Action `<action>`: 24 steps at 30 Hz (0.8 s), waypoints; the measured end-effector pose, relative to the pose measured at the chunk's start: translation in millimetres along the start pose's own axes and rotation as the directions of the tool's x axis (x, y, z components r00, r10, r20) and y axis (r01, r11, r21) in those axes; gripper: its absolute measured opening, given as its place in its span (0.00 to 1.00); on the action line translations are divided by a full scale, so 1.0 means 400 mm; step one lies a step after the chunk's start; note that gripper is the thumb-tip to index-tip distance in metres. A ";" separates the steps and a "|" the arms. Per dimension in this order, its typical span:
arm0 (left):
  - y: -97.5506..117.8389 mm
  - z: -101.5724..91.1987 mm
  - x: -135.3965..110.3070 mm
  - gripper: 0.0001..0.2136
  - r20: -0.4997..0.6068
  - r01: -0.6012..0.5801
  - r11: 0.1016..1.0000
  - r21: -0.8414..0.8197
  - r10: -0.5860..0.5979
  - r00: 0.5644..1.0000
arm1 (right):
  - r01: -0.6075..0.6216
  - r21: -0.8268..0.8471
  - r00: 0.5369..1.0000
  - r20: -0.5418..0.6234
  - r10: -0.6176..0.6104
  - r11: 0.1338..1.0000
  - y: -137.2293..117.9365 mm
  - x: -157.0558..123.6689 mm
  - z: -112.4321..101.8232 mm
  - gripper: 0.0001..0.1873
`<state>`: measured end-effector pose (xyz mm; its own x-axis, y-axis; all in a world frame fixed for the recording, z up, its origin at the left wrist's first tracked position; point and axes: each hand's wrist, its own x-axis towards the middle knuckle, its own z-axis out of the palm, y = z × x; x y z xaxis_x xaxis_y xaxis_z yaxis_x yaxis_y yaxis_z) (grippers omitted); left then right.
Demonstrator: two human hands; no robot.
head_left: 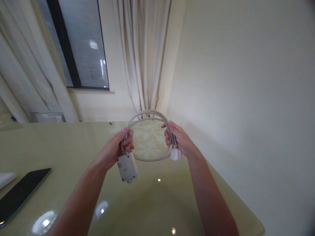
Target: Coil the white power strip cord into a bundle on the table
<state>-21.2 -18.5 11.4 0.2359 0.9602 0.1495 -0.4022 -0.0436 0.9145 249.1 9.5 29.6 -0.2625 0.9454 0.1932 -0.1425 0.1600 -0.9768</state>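
A light grey cable (151, 159) is coiled in loops and held up above the tabletop. My left hand (120, 144) is wrapped round the left side of the coil. Just below those fingers hangs a grey-white box with screws at its corners (127, 167), joined to the cable. My right hand (179, 137) grips the right side of the loops, fingers curled round the strands. Under it a small white plug-like end (175, 154) hangs down; its prongs cannot be made out.
The glossy greenish table (152, 203) reflects ceiling lights. At the left lies a flat black device (23, 193) beside a white object (7, 178). A plain wall (246, 98) borders the table on the right. Curtains (145, 55) and a dark-framed window (83, 42) stand behind.
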 end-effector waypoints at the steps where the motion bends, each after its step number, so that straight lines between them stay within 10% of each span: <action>1: 0.003 -0.002 0.002 0.16 0.017 0.020 1.000 -0.003 -0.020 1.000 | -0.006 -0.016 1.000 0.016 0.007 1.000 0.000 -0.001 -0.007 0.24; 12: -0.003 0.022 -0.007 0.17 0.027 0.017 0.998 -0.055 -0.015 1.000 | 0.117 -0.178 0.989 0.108 -0.099 0.977 -0.003 -0.011 0.021 0.24; 19: 0.005 0.046 -0.017 0.19 0.007 0.050 0.996 -0.069 -0.050 0.999 | -0.067 -0.150 0.935 0.334 0.114 0.986 -0.041 -0.049 0.006 0.23; 24: 0.007 0.067 -0.021 0.18 0.008 0.057 0.998 0.033 -0.057 0.998 | 0.080 -0.177 0.967 0.253 -0.033 0.981 -0.047 -0.048 0.035 0.25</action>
<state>-0.8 -34.0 22.6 0.2659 0.9588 0.0999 -0.3590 0.0023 0.9333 243.5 -15.5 45.5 -0.4905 0.8369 0.2427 0.0078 0.2827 -0.9592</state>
